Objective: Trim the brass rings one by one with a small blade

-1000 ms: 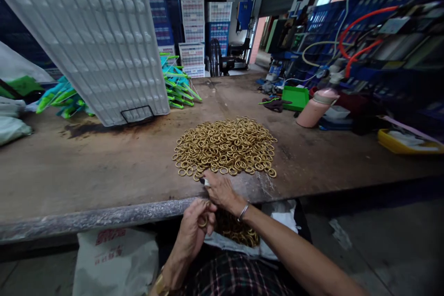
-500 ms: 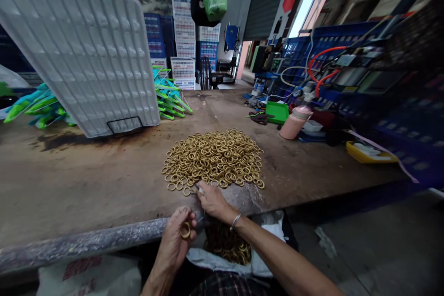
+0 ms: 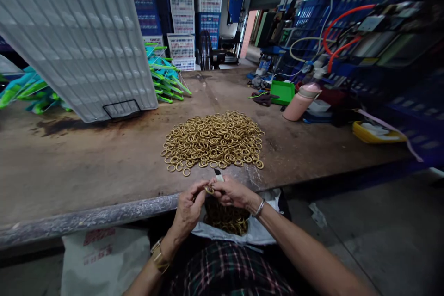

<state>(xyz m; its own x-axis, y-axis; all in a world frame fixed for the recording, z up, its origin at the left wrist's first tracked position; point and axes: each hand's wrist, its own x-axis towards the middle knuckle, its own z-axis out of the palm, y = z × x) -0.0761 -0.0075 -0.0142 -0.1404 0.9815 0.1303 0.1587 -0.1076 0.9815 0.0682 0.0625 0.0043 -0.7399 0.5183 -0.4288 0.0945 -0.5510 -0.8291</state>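
Note:
A brass-coloured ring (image 3: 209, 189) is pinched in my left hand (image 3: 189, 207), just over the table's front edge. My right hand (image 3: 234, 191) meets it there, fingers closed and touching the ring. Out of the same right hand sticks a small knife (image 3: 218, 175), with a dark blade and a pale handle. Beyond both hands, a wide pile of brass-coloured rings (image 3: 213, 141) lies on the table, a few loose ones along its near side. Below my hands, an open white sack (image 3: 234, 237) holds many more rings.
A tall ribbed whitish panel (image 3: 79, 41) stands tilted on the table (image 3: 114, 166) at left, with green and blue hangers (image 3: 168, 76) behind it. At right are a pink bottle (image 3: 301, 102), a green tray (image 3: 282, 92) and a yellow tray (image 3: 376, 133). Stacked crates (image 3: 181, 46) stand behind.
My right hand has drawn back from the pile's near edge to meet my left hand at the ring. My left hand has moved up and right. The camera view has tilted down.

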